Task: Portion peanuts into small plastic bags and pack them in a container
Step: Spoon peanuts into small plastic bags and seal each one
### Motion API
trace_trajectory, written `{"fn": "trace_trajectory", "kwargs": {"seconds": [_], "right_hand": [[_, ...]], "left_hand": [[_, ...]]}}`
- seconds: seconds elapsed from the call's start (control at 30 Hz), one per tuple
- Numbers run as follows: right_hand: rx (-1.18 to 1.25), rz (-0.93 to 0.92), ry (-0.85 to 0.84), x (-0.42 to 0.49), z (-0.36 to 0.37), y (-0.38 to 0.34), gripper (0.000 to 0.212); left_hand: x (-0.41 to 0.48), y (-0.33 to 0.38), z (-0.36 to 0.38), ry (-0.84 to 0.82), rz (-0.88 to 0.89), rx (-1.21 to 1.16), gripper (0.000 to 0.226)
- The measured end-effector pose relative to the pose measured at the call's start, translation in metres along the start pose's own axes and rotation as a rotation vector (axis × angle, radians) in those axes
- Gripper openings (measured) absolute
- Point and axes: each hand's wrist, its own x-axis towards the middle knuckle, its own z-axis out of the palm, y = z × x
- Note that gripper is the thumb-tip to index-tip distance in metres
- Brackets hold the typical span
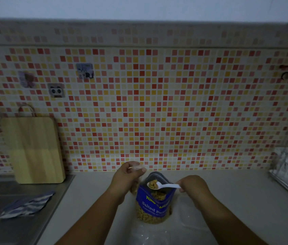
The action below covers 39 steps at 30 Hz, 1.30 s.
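One loaded white spoon (159, 186) is held over the open mouth of the blue peanut pouch (153, 204), its handle pinched in the right hand (192, 185) at three o'clock of the pouch; a spill is judged likely if the spoon is tilted on the way across, since the peanuts (153, 184) are heaped in its bowl and the target is narrow; the small plastic bag (136, 167) is gripped by its top in the left hand (127, 177) at ten o'clock, and whether its mouth is held open cannot be told; a slack mouth would send nuts onto the counter (236, 200); the pouch could also be tipped by a wrist; the pouch is seen well filled with peanuts; some nuts appear to lie in the small bag below the hand; clear plastic (145, 234) lies at six o'clock, its contents not discernible.
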Motion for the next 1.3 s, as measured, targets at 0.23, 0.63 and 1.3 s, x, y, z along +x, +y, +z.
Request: {"fn": "trace_trajectory", "kwargs": {"seconds": [0.23,0.63,1.3], "right_hand": [[-0.090,-0.024,-0.005,-0.004,-0.017,0.018,0.048],[-0.240,0.011,0.090,-0.009,-0.045,0.024,0.049],[-0.436,-0.795,1.280,-0.088,-0.050,-0.013,0.011]], "left_hand": [[-0.002,0.003,0.001,-0.080,0.126,0.411,0.049],[-0.002,0.012,0.021,-0.148,0.248,0.823,0.062],[-0.001,0.004,0.039,0.010,0.220,0.242,0.025]]}}
